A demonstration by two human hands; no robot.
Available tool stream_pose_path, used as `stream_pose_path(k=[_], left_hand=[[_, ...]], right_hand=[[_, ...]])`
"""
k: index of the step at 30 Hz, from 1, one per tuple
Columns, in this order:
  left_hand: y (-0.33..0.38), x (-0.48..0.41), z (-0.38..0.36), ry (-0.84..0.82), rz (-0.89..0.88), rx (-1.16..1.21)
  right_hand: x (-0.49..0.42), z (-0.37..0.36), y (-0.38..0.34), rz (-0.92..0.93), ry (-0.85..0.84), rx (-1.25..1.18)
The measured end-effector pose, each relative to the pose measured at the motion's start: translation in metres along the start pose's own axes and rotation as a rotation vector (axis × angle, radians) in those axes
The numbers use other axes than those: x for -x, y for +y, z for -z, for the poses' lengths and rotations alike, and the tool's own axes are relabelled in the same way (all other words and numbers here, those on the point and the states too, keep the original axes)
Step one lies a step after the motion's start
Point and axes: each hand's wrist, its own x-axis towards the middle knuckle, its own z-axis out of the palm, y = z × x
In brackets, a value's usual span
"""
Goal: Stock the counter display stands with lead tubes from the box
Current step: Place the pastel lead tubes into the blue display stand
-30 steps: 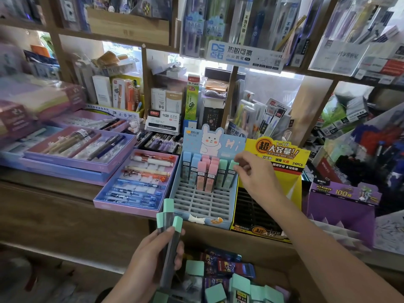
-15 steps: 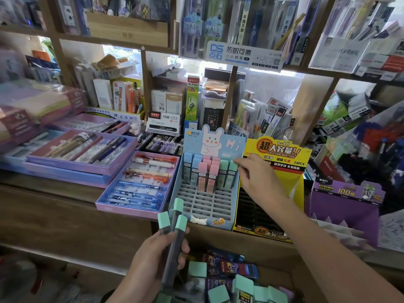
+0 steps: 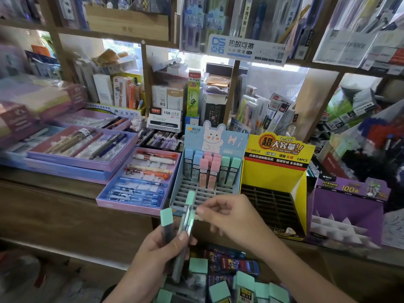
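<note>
I saw my left hand [image 3: 157,254] curled round a bundle of mint-capped lead tubes [image 3: 167,217]. My right hand [image 3: 234,217] pinched one tube [image 3: 188,215] of that bundle between thumb and fingers [image 3: 209,209], just before the blue bunny display stand [image 3: 218,191] on the desk [image 3: 65,186].

We count three display stands: one blue stand [image 3: 235,142], one yellow stand [image 3: 273,178] and one purple stand [image 3: 349,206]. In the blue stand there are eight lead tubes: two blue tubes [image 3: 188,162], four pink tubes [image 3: 203,173] and two green tubes [image 3: 224,169]. We count two hands, the left hand [image 3: 157,252] and the right hand [image 3: 231,217]. Between them there are three green-capped tubes [image 3: 167,217], as far as we can tell. Lower down we count at least six more green caps [image 3: 243,279]; the exact number we cannot tell.
</note>
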Motion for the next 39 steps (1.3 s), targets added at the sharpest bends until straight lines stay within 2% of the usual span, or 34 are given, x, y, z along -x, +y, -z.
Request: stream_pose_path(k=[8,13,16,27,39], left_hand=[[-0.002,-0.001,-0.001,-0.031,-0.085,-0.086],[-0.005,-0.003,0.006,-0.033,-0.075,-0.092],[-0.009,-0.006,0.012,0.029,-0.076,-0.110],[-0.011,-0.011,0.013,0.042,-0.088,-0.126],[-0.012,-0.015,0.018,0.037,-0.015,-0.049]], right_hand=[[0.003,-0.011,0.005,-0.104,-0.093,-0.163],[0.004,0.000,0.002,-0.148,-0.017,-0.244],[0.002,0.016,-0.005,-0.067,0.068,-0.199],[-0.027,0.072,-0.019,0.134,0.380,-0.023],[-0.056,0.087,0.000,0.161,0.392,0.328]])
